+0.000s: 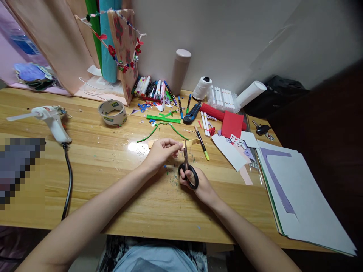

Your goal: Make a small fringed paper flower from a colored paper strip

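Observation:
My left hand [163, 153] is closed on a narrow yellow paper strip [192, 142], pinching it between thumb and fingers above the middle of the table. The strip runs out on both sides of the hand. In my right hand [195, 183] is a pair of black-handled scissors [186, 161], pointing away from me, with fingers through the loops. Its blades meet the strip just right of my left fingertips; whether they are fully closed I cannot tell. A bent green stem [155, 130] lies just beyond the left hand. Right of the blades rests a yellow-tipped marker [202, 143].
A white glue gun [52, 121] with a black cord and a tape roll [112, 113] stand at the left. Beyond my hands lie a box cutter [192, 113], green strips [163, 119] and several markers [150, 88]. Paper scraps [231, 151] and stacked sheets [306, 181] cover the right side.

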